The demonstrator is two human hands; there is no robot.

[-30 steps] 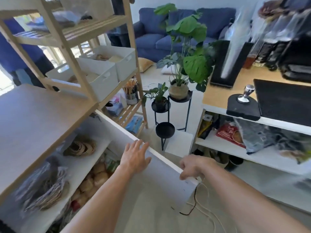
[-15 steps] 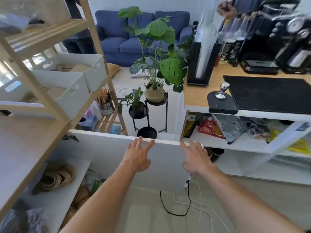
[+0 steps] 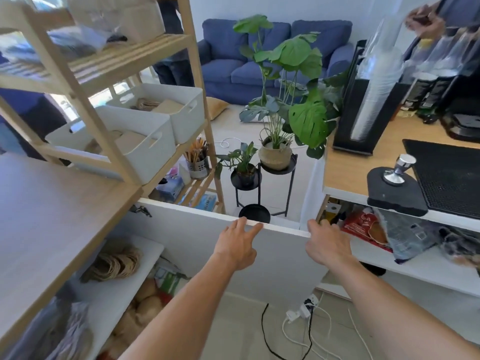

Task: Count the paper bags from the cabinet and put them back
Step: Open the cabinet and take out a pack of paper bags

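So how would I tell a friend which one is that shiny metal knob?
Look to the wooden counter on the right. At its front edge, left of the big black mat, lies a small black pad. The metal knob stands upright on that pad, bright steel against the dull black pad and mat.

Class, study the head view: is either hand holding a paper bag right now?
No: the left hand and the right hand both rest on the open cabinet door at its top edge, holding no bag.
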